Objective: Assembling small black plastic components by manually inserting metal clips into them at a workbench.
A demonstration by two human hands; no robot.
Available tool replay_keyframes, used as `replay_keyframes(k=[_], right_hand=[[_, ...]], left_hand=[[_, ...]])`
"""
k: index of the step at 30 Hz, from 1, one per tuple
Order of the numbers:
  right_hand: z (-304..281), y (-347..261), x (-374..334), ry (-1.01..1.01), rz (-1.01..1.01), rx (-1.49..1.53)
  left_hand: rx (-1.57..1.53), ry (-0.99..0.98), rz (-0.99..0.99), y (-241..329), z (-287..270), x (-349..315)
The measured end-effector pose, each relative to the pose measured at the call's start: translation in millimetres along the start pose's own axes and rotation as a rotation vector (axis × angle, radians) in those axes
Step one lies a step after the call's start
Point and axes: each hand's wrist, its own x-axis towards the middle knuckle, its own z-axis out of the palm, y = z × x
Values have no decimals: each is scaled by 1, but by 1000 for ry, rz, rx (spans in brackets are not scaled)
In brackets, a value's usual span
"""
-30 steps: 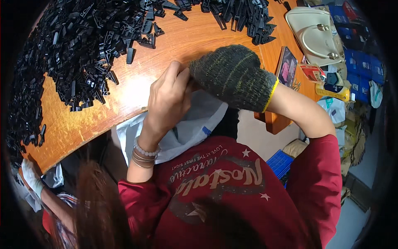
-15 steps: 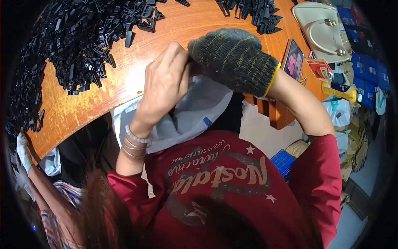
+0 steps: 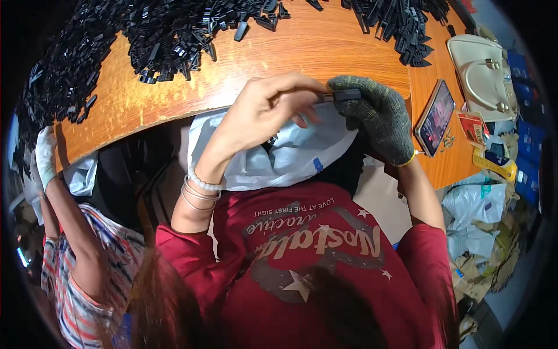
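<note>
My right hand (image 3: 381,119), in a dark grey knitted glove with a yellow cuff, pinches a small black plastic clip (image 3: 347,95) between thumb and fingers. Close by on the left is my bare left hand (image 3: 261,107), its index finger stretched toward the clip's near end. Its lower fingers are blurred and spread apart; whether a fingertip touches the clip I cannot tell. Under both hands, across my lap, hangs an open white sack (image 3: 261,168), with a few dark pieces partly visible inside.
Large heaps of black clips (image 3: 168,41) cover the wooden table's (image 3: 302,49) far left, with another pile (image 3: 401,29) at the far right. A phone (image 3: 436,116) and a cream handbag (image 3: 479,75) lie at right. At left, a co-worker's white-gloved hand (image 3: 45,151) touches the table edge.
My hands have moved apart and to the right, and the clip in my gloved fingers now shows. The view has shifted, so the table and the co-worker appear more fully.
</note>
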Motion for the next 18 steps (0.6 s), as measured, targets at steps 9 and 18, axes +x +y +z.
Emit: replay_keyframes(k=[9,18], right_hand=[[12,10,-1,25,-164,98],[13,15,-3,-2,-159,108]], left_hand=[[-393,88,-189,-9,6,-6],[-399,149,-313,1,9,-6]])
